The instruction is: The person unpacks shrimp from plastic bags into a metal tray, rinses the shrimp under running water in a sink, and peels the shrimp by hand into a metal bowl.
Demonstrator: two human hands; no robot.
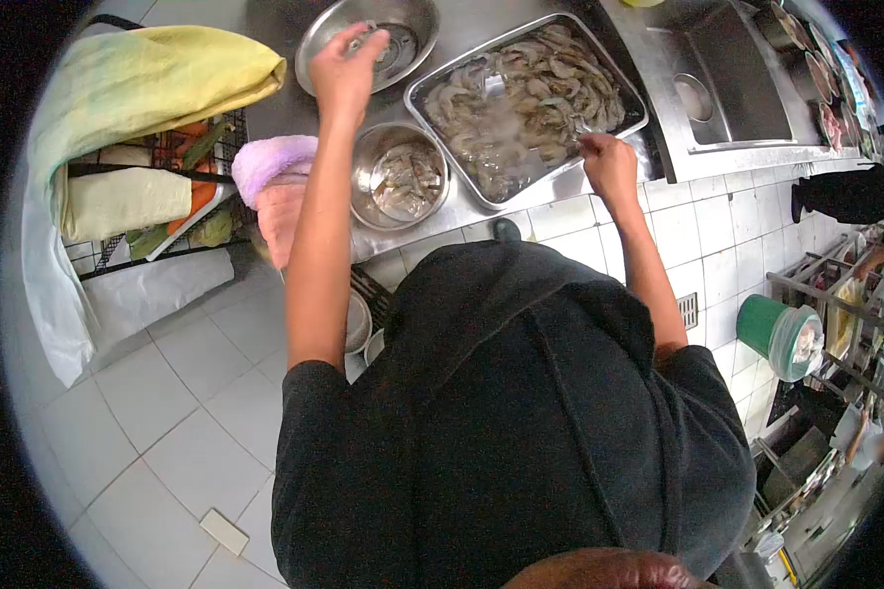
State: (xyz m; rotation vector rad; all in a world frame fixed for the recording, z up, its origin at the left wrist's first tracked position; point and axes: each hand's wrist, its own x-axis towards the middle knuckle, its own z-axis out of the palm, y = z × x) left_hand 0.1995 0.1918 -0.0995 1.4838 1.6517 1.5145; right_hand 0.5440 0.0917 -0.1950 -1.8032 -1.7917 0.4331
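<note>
Over the large steel bowl [422,22] at the top, my left hand [346,71] hangs with its fingers apart; a small greyish thing lies near its fingertips in the bowl. My right hand [609,167] is closed at the lower right edge of the rectangular tray [491,202], pinching something small that I cannot make out. Grey raw shrimp [560,83] in water fill much of the tray. Between my arms, a smaller round steel bowl [365,177] holds shrimp pieces [403,183].
A steel sink [727,88] is right of the tray. Pink and purple cloths [270,172] lie at the counter's left edge, beside a rack with vegetables and a yellow cloth [187,69]. A green bucket [759,326] stands at right, near a person's arm [876,259].
</note>
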